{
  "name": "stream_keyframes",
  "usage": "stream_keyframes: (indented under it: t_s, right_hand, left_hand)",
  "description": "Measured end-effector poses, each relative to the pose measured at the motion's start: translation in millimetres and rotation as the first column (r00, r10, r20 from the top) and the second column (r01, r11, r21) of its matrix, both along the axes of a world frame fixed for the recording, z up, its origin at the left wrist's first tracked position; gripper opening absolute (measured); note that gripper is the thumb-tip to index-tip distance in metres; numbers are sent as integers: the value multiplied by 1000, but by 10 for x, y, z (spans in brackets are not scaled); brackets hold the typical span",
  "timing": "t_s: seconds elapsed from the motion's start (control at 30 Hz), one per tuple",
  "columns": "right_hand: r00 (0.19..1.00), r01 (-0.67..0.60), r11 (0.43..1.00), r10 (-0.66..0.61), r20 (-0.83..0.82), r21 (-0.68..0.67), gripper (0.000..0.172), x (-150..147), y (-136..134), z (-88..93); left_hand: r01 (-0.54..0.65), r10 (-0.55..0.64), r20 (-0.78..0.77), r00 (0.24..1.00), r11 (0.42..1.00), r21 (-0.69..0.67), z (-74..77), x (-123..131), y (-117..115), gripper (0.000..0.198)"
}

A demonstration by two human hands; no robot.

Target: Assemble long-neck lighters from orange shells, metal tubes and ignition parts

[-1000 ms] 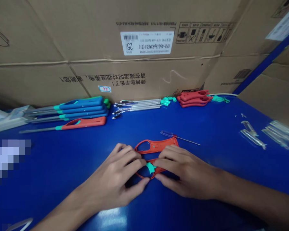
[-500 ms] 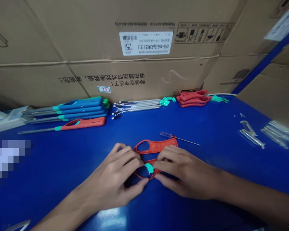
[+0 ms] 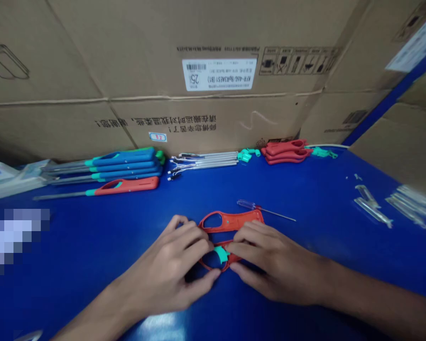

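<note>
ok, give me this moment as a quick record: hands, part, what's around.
left hand: fingers on the red plastic lighter shell, beside the teal plastic piece
right hand: on the same shell, at the teal piece's other side
nearest tool: small screwdriver, lying beyond the shell, untouched
rest: blue lighters, metal tubes with wires, stacked red shells, on blue bench, against cardboard carton

Room for a pass across the blue desk (image 3: pixel 92 227) between the left hand (image 3: pixel 159 274) and the row of utility lighters (image 3: pixel 122 173); precision screwdriver (image 3: pixel 266 210) in the way just above the right hand (image 3: pixel 273 270), beside the red lighter shell (image 3: pixel 234 220).
</note>
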State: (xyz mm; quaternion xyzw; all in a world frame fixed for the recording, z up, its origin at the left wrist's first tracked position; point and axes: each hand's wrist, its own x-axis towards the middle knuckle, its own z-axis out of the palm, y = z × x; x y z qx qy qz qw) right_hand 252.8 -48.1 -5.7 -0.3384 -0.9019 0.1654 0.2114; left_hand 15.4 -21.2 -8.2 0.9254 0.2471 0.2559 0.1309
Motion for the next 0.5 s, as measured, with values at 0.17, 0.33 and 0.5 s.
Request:
stream_keyframes:
  t_s: [0.17,0.33,0.5]
  right_hand:
    - [967,107,979,-62,-247,171,13,84,179,43]
    - [967,223,943,-245,63,248,19,101,806,96]
    - [892,277,918,-355,278,284,25,-187,1411,53]
  left_hand:
    - [-13,13,-14,1000,1000,-22,-25,-1,6,10]
    - [-7,7,-7,1000,1000,-12,-45,-19,22,16]
    - [-12,12,-24,1000,1000,8,-79,-36,25,19]
